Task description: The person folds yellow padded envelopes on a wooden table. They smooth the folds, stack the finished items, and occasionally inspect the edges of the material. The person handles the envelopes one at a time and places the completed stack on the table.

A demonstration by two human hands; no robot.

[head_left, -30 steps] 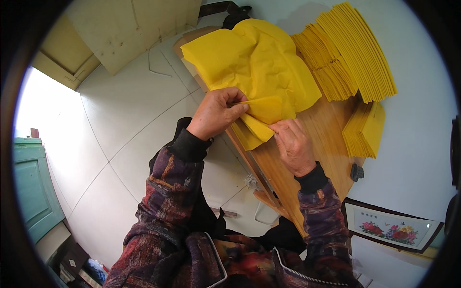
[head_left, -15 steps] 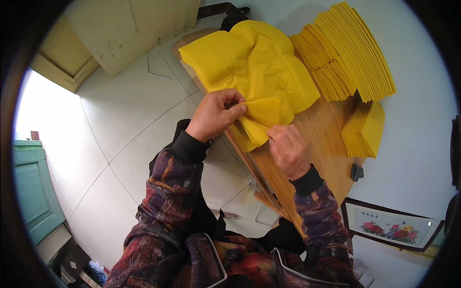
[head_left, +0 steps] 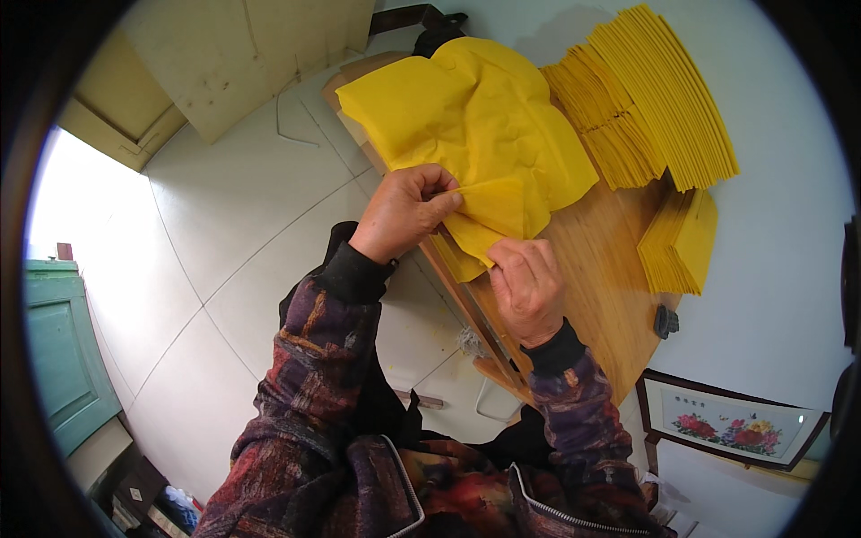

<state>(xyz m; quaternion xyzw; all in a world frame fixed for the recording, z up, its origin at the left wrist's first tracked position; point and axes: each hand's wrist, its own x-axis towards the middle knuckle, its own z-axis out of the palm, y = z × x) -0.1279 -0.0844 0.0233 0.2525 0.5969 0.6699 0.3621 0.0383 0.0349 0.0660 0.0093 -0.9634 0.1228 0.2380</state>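
Cloth, yellow and crumpled, lies loosely over the far part of the desk, its near end reaching the desk's left edge. The left hand pinches a fold of it between thumb and fingers; the right hand is closed on the near edge, fingertips gripping just by a corner. Between them a flap is drawn fairly taut, while the rest stays rumpled.

Over the last second the right hand has slid leftward and closer to the wearer, taking the pinched edge with it, while the left hand has hardly moved. That suggests the left serves as an anchor and the right does the adjusting; the flap seems not settled, since both grips hold it up.

Right of the cloth stand a tall stack and a short stack of folded yellow pieces, with a small black object nearer the wearer.
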